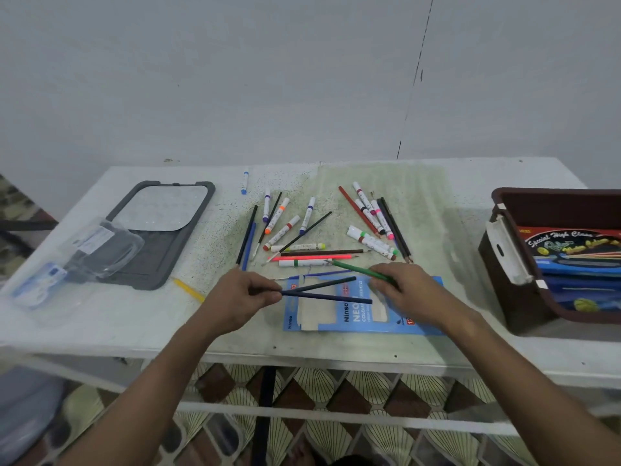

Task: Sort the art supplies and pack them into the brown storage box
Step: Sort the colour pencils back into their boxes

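My left hand [240, 299] grips two dark pencils [327, 290] by their ends; they fan out to the right over a blue pencil packet [356, 314] lying flat on the table. A green pencil [356, 269] is pinched in my right hand [408, 290], its tip pointing up and left. Behind the packet lie several loose markers [282, 227] and coloured pencils [316, 253], with another bunch of markers and pencils [376, 220] to the right. The brown storage box [504, 264] stands at the right edge, holding packets of supplies [571, 253].
A grey tray [161, 230] lies at the left with a clear plastic case [104, 250] on it. A yellow pencil [188, 289] lies near my left hand and a blue-capped marker [245, 181] near the table's [100, 317] back edge. The wall stands close behind.
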A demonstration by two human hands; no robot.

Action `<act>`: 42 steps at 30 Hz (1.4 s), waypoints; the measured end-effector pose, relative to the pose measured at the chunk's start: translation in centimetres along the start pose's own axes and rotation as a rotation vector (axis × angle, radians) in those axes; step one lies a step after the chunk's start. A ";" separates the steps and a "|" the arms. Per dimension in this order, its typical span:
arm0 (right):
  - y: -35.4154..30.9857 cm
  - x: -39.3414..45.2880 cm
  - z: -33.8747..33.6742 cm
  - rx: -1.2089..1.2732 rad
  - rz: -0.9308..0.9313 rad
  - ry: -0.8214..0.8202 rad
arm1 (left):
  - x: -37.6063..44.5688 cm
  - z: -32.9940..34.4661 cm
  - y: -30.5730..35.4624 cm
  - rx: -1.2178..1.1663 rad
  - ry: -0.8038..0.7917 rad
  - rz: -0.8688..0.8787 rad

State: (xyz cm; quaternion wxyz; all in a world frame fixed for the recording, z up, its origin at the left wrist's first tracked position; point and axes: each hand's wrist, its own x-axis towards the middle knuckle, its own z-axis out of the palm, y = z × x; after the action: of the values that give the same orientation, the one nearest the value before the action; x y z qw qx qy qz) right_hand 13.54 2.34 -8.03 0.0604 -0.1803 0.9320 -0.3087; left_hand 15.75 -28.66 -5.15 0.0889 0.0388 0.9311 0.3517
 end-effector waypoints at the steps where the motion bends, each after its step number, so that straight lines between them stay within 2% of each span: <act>1: 0.2 -0.1 0.2 -0.007 0.009 -0.005 | 0.0 -0.3 -0.2 0.031 0.009 -0.005; 12: -0.1 -0.6 0.7 -0.120 0.029 -0.018 | -0.1 -2.1 -1.9 0.210 0.016 -0.057; 25: -1.3 -1.1 -0.4 -0.076 0.016 -0.073 | 2.5 2.8 0.8 0.366 0.001 0.197; 34: -1.5 -1.4 -0.5 -0.019 0.050 -0.008 | 1.9 -0.7 -2.0 0.468 -0.025 0.140; 42: -1.4 -1.2 -0.3 -0.002 0.062 0.005 | 2.1 -2.6 -4.0 0.480 0.015 0.182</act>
State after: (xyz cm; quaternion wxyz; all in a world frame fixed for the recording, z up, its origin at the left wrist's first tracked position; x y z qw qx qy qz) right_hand 14.99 1.95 -6.94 0.0676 -0.1506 0.9375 -0.3062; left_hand 13.11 -33.05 -6.12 0.0384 0.1398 0.9812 0.1274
